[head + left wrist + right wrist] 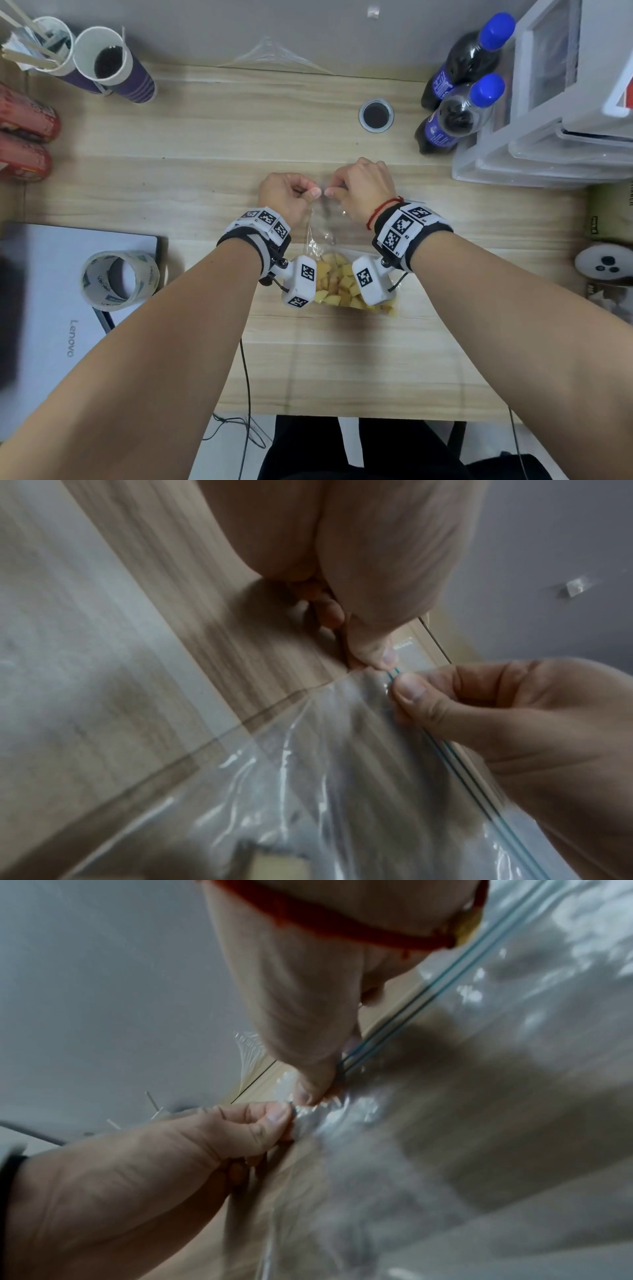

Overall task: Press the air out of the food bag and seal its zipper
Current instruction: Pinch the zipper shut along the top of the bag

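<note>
Zipper (pixel 455 761) of the food bag (pixel 325 236) is pinched at its far edge by both hands, left hand (pixel 286 193) and right hand (pixel 363 188); sealing appears unfinished.

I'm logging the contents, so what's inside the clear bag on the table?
Inside the food bag are yellow food cubes, piled at its near end. The wrist-worn cameras cover both sides of the pile, so its full extent is hidden.

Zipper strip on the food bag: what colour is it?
Blue-green double line on the zipper strip of the clear food bag; best seen in the left wrist view.
</note>
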Available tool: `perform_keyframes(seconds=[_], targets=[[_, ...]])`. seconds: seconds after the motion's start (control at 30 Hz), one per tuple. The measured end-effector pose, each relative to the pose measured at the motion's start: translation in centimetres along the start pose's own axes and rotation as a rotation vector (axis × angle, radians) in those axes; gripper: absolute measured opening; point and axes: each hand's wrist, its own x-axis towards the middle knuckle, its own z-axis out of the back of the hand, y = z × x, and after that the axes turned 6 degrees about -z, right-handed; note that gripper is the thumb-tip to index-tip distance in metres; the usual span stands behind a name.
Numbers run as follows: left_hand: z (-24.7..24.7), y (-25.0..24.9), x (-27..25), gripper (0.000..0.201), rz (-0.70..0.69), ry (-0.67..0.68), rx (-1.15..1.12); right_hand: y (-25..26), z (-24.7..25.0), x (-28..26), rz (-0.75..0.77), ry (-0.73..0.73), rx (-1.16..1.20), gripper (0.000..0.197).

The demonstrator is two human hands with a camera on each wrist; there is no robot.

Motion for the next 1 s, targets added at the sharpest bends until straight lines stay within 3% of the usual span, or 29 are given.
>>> perform_keyframes(seconds=[0.57,0.7,0.83,1.0], targets=[[-0.4,-0.3,0.1,0.004,0.027,-0.055,-0.012,-3.1,1.6,-1.5,-0.089,-0.022,0.03,0.018],[-0.2,-0.5,0.2,0.012,0.002,0.044,-0.048,-2.5,1.3,-1.4,-0.065,-0.035,0.068,0.021],[-0.2,-0.3,-0.1,0.014,0.001,0.03,0.046,-2.5,0.8,-1.5,-0.038,-0.02,0.072,0.021],[-0.6,-0.1,-0.1,0.02,0.016,0.015,0.089,-4.4,1.0,-1.9,-0.115,-0.045,0.044,0.018]])
